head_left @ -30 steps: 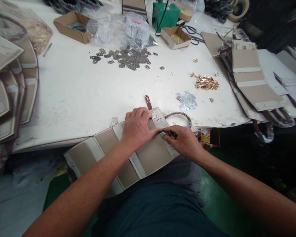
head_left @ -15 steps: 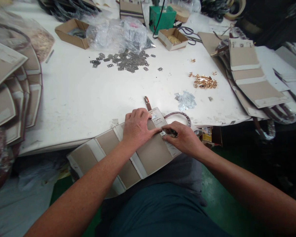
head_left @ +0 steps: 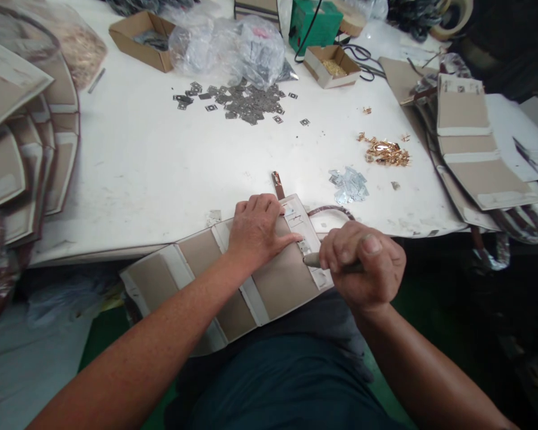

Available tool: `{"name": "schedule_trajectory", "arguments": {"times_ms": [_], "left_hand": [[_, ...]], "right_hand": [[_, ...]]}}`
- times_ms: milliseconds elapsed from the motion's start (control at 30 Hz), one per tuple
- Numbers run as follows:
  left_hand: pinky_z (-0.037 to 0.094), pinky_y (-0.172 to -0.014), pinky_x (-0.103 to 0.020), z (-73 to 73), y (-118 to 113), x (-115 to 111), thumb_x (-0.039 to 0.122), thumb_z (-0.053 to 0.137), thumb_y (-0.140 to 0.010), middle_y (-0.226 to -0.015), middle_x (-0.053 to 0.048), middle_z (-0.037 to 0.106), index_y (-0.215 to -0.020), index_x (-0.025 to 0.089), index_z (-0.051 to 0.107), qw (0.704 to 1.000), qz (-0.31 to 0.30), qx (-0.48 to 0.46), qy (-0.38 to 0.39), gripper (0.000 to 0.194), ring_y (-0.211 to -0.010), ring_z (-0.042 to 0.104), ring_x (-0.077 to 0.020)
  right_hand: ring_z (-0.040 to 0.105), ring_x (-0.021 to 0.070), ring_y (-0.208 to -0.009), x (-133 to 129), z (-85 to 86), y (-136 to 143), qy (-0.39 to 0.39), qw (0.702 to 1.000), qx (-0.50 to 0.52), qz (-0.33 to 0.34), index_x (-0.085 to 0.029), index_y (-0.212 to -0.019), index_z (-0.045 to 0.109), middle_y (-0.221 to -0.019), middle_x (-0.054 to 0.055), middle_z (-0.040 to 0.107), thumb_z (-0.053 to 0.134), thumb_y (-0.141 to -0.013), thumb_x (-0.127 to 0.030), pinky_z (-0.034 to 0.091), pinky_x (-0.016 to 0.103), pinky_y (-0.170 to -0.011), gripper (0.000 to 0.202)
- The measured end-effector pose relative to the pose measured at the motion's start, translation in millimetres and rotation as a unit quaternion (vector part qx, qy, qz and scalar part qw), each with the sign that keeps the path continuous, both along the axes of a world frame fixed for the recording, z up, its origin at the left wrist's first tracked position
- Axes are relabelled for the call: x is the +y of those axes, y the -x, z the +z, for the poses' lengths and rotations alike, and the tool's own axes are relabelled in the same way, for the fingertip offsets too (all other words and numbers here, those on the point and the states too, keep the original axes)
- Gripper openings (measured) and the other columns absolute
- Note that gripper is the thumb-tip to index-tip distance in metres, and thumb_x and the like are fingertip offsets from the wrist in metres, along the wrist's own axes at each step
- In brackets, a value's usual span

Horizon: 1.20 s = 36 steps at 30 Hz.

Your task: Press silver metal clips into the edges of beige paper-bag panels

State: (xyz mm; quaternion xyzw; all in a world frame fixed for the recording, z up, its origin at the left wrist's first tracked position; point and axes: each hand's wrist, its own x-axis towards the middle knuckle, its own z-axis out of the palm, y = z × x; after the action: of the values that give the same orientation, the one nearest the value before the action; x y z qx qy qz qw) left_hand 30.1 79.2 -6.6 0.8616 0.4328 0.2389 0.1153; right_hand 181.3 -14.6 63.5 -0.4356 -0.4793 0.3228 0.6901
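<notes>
A beige panelled bag piece point(head_left: 282, 289) lies slanted from the table edge over the lap, with a brown strap tab point(head_left: 278, 185) and a curved wrapped handle point(head_left: 332, 209) at its far side. My left hand point(head_left: 257, 230) rests on the piece, fingers curled over its upper edge and thumb stretched along it to a small metal plate point(head_left: 303, 246) on the white strip. My right hand point(head_left: 365, 263) is wrapped round a grey, rod-like tool point(head_left: 312, 260), whose end touches or hovers close to the strip beside the plate; which of these cannot be told.
Dark metal plates point(head_left: 251, 103), silver plates point(head_left: 349, 185) and gold clasps point(head_left: 388, 153) lie loose on the white table point(head_left: 130, 161). Bag pieces are stacked left point(head_left: 63, 161) and right point(head_left: 475, 155). Behind are a cardboard box point(head_left: 141, 42), plastic bags and a small box point(head_left: 332, 65).
My right hand has turned from a fingertip hold at the plate to a fist round the tool, which now points at the strip. The left hand keeps its place on the piece. The view has shifted slightly.
</notes>
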Motion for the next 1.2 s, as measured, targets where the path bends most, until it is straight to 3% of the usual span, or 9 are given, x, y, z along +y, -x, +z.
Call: {"name": "schedule_trajectory", "arguments": {"times_ms": [167,533,700,833,1067,1200], "left_hand": [[0.039,-0.095,-0.047,1.1,1.2,-0.5,0.071,0.083,-0.077,-0.122,-0.008,0.066,-0.112,0.025,0.056,1.0,-0.007,-0.001,0.006,0.063,-0.116,0.057,-0.0321],[0.04,-0.094,-0.047,-0.6,1.5,-0.6,0.072,0.081,-0.078,-0.119,-0.006,0.065,-0.11,0.023,0.057,1.0,-0.008,-0.001,-0.018,0.064,-0.114,0.056,-0.0298],[0.04,-0.093,-0.047,-1.9,1.6,-0.6,0.071,0.084,-0.076,-0.119,-0.007,0.064,-0.111,0.022,0.056,1.0,-0.008,-0.003,-0.022,0.066,-0.114,0.056,-0.0302],[0.04,-0.094,-0.047,-1.7,1.1,-0.5,0.069,0.083,-0.077,-0.119,-0.007,0.064,-0.112,0.022,0.057,1.0,-0.007,-0.004,-0.013,0.064,-0.114,0.055,-0.0306],[0.041,-0.095,-0.046,2.2,3.7,0.2,0.067,0.086,-0.075,-0.12,-0.006,0.066,-0.11,0.022,0.059,1.0,-0.006,-0.014,-0.002,0.063,-0.115,0.057,-0.0294],[0.042,-0.097,-0.049,4.7,5.3,1.4,0.07,0.085,-0.074,-0.122,-0.007,0.067,-0.111,0.022,0.062,1.0,-0.001,-0.013,0.006,0.065,-0.116,0.058,-0.0302]], "right_hand": [[0.045,0.0139,-0.044,4.5,-11.1,4.5,-0.026,0.999,-0.01,-0.036,-0.023,-0.064,0.057,-0.057,-0.002,0.043,0.061,-0.1,-0.038,0.041,0.031,-0.04,0.04],[0.046,0.0128,-0.043,6.0,-20.1,-3.7,-0.042,0.999,0.004,0.006,-0.02,-0.065,0.061,-0.057,-0.002,0.048,0.062,-0.098,-0.026,0.039,0.029,-0.039,0.035],[0.048,0.0137,-0.043,8.1,-18.9,-3.7,-0.087,0.996,-0.001,-0.004,-0.019,-0.062,0.062,-0.055,-0.001,0.049,0.063,-0.097,-0.025,0.041,0.03,-0.039,0.035],[0.048,0.0137,-0.045,7.7,-19.9,-2.4,-0.069,0.998,-0.002,0.007,-0.019,-0.065,0.065,-0.056,-0.001,0.05,0.062,-0.097,-0.024,0.041,0.03,-0.041,0.033],[0.048,0.0134,-0.043,24.6,4.7,-10.1,-0.111,0.994,-0.008,-0.009,-0.018,-0.064,0.066,-0.056,0.0,0.051,0.061,-0.097,-0.026,0.04,0.03,-0.039,0.034],[0.041,0.0096,-0.04,57.6,19.5,-12.5,-0.052,0.995,0.08,-0.011,-0.02,-0.06,0.057,-0.055,-0.004,0.042,0.061,-0.096,-0.033,0.037,0.027,-0.038,0.038]]}}
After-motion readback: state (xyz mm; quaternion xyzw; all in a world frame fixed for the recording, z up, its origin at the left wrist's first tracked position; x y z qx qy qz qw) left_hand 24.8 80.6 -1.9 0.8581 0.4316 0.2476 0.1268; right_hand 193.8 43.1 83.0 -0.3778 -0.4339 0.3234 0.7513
